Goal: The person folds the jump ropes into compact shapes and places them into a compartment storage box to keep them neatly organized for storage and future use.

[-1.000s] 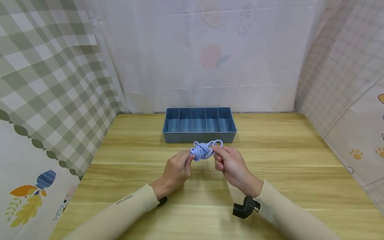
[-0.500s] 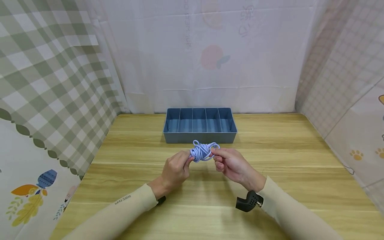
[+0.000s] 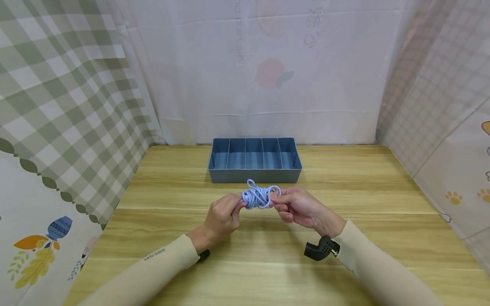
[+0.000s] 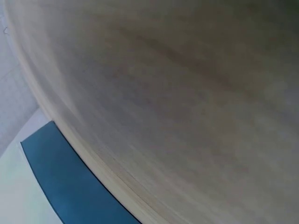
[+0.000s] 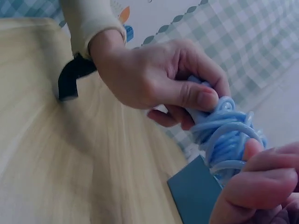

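Observation:
A bundle of light purple-blue cord [image 3: 257,197], wound round itself, is held up above the table between both hands. My left hand [image 3: 223,216] grips its left end, thumb pressed against the coils. At the other end, my right hand [image 3: 300,206] pinches a loop of the cord between thumb and forefinger. One loose loop sticks up from the top of the bundle. The right wrist view shows the wound coils [image 5: 226,135] close up, with the left thumb laid over them. In the left wrist view neither hand nor cord appears.
Behind the hands, a blue-grey tray [image 3: 255,175] with several compartments stands on the wooden table [image 3: 344,182]. Patterned cloths hang at the back and along both sides. Each wrist carries a black camera mount [image 3: 322,248].
My right hand has shifted slightly right and down, turning at the wrist. The loop at its fingers now lies across the front of the coils. The left hand stays almost in place, still gripping.

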{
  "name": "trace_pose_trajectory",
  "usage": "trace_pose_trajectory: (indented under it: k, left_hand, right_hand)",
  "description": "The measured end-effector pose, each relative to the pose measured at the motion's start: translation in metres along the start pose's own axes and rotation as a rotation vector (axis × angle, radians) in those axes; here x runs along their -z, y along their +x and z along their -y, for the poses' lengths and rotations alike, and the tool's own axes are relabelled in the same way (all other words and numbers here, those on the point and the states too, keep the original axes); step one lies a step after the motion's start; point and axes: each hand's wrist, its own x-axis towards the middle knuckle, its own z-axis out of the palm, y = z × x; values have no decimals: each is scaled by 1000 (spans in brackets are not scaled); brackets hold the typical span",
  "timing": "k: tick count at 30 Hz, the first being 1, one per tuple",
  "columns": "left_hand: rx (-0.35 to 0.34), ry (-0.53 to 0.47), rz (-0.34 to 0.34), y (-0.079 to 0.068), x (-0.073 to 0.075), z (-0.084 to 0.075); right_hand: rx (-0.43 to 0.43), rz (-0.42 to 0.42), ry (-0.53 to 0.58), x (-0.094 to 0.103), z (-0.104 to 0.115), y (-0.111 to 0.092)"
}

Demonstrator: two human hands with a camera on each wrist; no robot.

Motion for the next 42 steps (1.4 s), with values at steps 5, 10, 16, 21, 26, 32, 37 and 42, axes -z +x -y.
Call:
trace_pose_trajectory:
  k: [5,10,16,21,26,32,37,42]
  left_hand:
    - [-43,24,-20,1,2,1]
    - [-103,30,-11,2,4,3]
    - [-119,12,18,1,6,5]
    - [-114,17,29,0,7,5]
    - [-102,16,46,-1,8,6]
    - [-91,-6,68,-1,10,6]
    - [-87,-31,90,-1,11,7]
    - [-116,-50,99,-1,10,8]
  right_hand:
    - [-30,62,57,2,-2,2]
    - [-47,126,72,8,-3,4]
    - [-24,205,55,14,-4,3]
    - [-2,165,-2,8,-3,2]
    - [40,56,-184,1,-3,2]
    - [100,-28,-374,3,-4,2]
    - [123,43,-453,7,-4,0]
    - [109,131,-422,14,-4,1]
